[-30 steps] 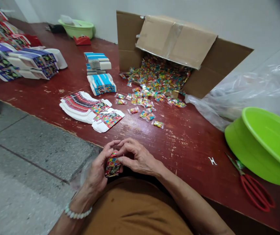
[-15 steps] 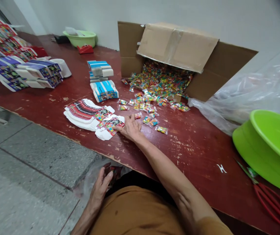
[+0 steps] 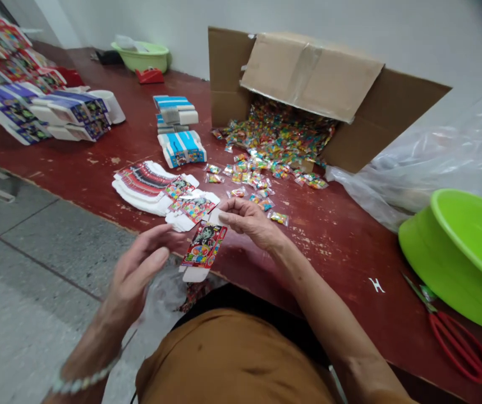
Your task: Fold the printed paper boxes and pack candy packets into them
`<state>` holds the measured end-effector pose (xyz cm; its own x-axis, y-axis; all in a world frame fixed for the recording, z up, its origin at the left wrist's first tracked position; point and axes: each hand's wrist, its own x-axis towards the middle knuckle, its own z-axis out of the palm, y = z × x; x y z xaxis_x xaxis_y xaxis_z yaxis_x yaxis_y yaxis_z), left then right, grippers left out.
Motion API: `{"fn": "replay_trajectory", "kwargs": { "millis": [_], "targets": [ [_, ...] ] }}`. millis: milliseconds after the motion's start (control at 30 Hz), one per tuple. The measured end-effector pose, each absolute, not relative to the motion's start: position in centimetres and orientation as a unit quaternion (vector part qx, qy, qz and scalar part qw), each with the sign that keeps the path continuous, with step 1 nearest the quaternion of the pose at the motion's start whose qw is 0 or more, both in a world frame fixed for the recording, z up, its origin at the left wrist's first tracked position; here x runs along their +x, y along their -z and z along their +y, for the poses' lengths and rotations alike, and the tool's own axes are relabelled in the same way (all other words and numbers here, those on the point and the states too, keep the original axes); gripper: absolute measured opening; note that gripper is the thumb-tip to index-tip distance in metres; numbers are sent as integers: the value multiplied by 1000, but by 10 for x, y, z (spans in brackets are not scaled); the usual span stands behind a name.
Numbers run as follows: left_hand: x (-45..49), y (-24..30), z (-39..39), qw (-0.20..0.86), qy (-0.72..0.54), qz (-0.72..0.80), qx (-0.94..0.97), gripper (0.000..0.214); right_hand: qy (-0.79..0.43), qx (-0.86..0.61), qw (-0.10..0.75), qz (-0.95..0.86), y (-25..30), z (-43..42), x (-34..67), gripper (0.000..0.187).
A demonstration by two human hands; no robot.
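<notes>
Red carton (image 3: 203, 245) | hangs toward 7 o'clock from our right hand (image 3: 251, 223), pinching its white end flap (image 3: 215, 216) | long axis 1-to-7 | our left hand (image 3: 136, 270), spread, holding nothing, just off its 9 o'clock | we count one held, one cardboard box (image 3: 283, 67), two basins (image 3: 419, 249), candy packets (image 3: 291, 132) uncountable

Passage between right fingers (image 3: 242, 207) and green basin (image 3: 434, 252); cardboard carton (image 3: 308, 73) blocks rear.

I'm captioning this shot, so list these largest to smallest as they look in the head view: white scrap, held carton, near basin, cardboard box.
1. Cardboard box
2. Near basin, partly cut off by the picture's edge
3. Held carton
4. White scrap
</notes>
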<state>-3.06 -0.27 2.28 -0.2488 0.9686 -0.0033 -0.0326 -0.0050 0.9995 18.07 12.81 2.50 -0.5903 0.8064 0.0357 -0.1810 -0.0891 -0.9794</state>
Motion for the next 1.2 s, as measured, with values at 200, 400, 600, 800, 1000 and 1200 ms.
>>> {"fn": "replay_trajectory", "kwargs": {
  "millis": [200,400,600,800,1000,1200],
  "targets": [
    [-4,-34,13,805,-352,339,337,49,-716,-182,315,-596,-39,106,174,32],
    [-4,-30,8,699,-418,453,363,30,-692,-208,344,-600,-36,96,162,36],
    [-5,-26,2,688,-440,472,332,34,-721,-230,356,-549,-31,78,161,44],
    [-2,-16,-3,686,-441,455,358,35,-686,-284,366,-561,-32,64,172,55],
    [10,-20,-6,683,-465,465,318,40,-765,-257,271,-525,-22,54,173,37],
    [30,-12,-13,644,-510,491,290,34,-690,-356,371,-510,-17,49,165,26]
  ]
}}
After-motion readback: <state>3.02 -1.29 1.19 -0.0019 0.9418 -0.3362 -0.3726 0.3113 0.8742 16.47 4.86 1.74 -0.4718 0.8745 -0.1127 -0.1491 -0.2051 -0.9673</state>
